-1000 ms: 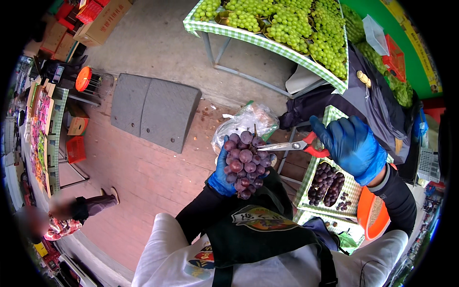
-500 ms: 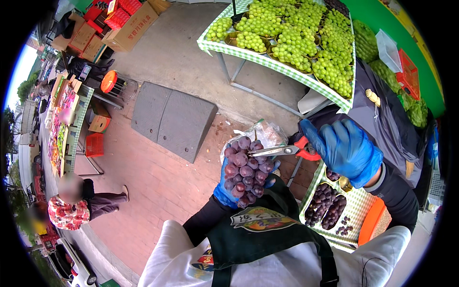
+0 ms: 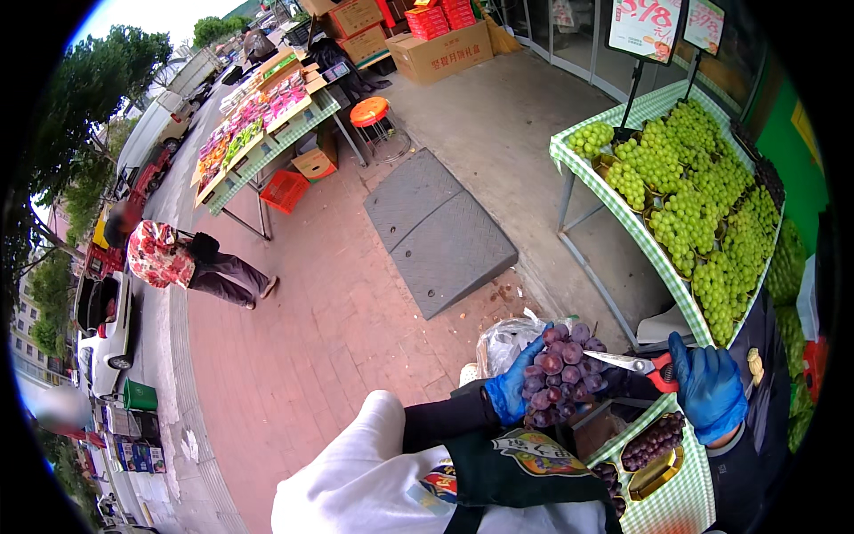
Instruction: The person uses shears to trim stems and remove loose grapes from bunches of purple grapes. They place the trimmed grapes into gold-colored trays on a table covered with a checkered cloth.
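A bunch of dark purple grapes rests in my left hand, which wears a blue glove and is closed round its left side. My right hand, gloved in blue too, grips the red handles of a pair of scissors. The blades point left, their tips touching or nearly touching the upper right grapes. Behind the bunch sits a clear plastic bag. Below my right hand, more purple grapes lie beside a gold tray on a green checked cloth.
A table of green grapes stands at the right, with sign stands behind it. A grey ramp lies on the brick paving ahead. Farther left are a produce stall, an orange stool and a person in a floral top.
My view has swung left, so the surroundings sit farther right in it. The grape bunch and scissors stay in my hands. The person at the left stands more upright in view.
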The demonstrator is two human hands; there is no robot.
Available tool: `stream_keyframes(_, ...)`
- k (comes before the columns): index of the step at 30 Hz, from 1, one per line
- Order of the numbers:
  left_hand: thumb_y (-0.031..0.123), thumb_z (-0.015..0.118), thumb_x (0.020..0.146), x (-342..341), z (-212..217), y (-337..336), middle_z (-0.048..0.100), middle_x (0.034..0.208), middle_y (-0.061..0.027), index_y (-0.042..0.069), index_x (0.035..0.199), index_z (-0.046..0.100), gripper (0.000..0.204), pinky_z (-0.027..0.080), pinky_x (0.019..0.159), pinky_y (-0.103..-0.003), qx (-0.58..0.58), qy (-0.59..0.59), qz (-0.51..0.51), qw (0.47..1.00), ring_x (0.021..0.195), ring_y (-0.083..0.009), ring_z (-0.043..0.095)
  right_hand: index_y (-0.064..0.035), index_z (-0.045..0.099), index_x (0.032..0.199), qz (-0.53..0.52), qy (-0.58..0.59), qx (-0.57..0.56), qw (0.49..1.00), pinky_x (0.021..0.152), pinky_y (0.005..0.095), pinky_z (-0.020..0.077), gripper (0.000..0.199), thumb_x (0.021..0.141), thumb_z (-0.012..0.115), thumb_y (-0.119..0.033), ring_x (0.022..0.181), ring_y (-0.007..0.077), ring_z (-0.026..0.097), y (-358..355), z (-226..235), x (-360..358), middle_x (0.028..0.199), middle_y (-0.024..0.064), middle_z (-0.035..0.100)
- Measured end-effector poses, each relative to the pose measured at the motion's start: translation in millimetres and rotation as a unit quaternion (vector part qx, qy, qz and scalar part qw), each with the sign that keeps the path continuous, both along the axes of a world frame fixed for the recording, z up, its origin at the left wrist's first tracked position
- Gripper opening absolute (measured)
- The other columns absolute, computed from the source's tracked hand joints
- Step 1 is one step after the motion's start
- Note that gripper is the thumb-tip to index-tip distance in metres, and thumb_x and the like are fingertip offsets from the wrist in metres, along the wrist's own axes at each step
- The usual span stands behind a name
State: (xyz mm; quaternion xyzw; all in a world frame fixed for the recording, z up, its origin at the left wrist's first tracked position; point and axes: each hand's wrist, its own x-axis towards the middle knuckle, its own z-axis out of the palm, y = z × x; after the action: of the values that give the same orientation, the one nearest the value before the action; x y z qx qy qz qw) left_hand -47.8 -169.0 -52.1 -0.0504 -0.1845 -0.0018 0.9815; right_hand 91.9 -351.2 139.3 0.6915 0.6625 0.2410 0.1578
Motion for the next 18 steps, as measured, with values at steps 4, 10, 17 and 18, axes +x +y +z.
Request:
stream_keyframes(4, 0.033, 0.040, 0.093, -5, 9, 4, 0.048, 0.109, -0.0109, 0.015, 0.105, 0.049, 0.023, 0.052, 0.067, -0.037, 0.041, 0.095, -0.003, 0.995, 0.087, -0.0284, 0.052, 0.0057, 0.049, 0.122, 0.002, -0.001, 0.012, 1.000, 0.056, 0.0302, 0.0383, 0.056, 0.067, 0.052, -0.005, 0.061, 0.0185, 0.044, -7, -4, 4, 0.066, 0.0051, 0.039)
stream_keyframes(10, 0.034, 0.047, 0.087, -6, 51, 6, 0.048, 0.093, -0.0098, 0.015, 0.099, 0.044, 0.022, 0.051, 0.066, -0.041, 0.105, 0.232, -0.003, 0.967, 0.080, -0.0276, 0.054, 0.0031, 0.047, 0.125, -0.037, -0.039, 0.005, 0.999, 0.056, 0.0289, 0.0343, 0.056, 0.070, 0.051, -0.008, 0.061, 0.0162, 0.042, -13, 6, -7, 0.067, 0.0026, 0.037)
stream_keyframes(17, 0.019, 0.055, 0.082, -11, 11, 12, 0.046, 0.098, -0.0139, 0.006, 0.110, 0.034, 0.038, 0.049, 0.066, -0.048, -0.033, 0.065, -0.104, 0.992, 0.076, -0.0304, 0.056, 0.0001, 0.054, 0.121, -0.056, -0.049, 0.013, 0.997, 0.059, 0.0265, 0.0389, 0.063, 0.059, 0.054, -0.011, 0.061, 0.0151, 0.045, -19, 11, -21, 0.066, 0.0015, 0.041)
stream_keyframes(18, 0.019, 0.054, 0.083, -13, 15, 13, 0.046, 0.097, -0.0149, 0.004, 0.113, 0.033, 0.040, 0.048, 0.065, -0.048, -0.061, 0.059, -0.150, 0.985, 0.074, -0.0303, 0.056, -0.0033, 0.056, 0.120, -0.070, -0.071, 0.021, 0.995, 0.061, 0.0273, 0.0409, 0.061, 0.059, 0.054, -0.010, 0.063, 0.0153, 0.047, -18, 12, -24, 0.069, 0.0019, 0.044)
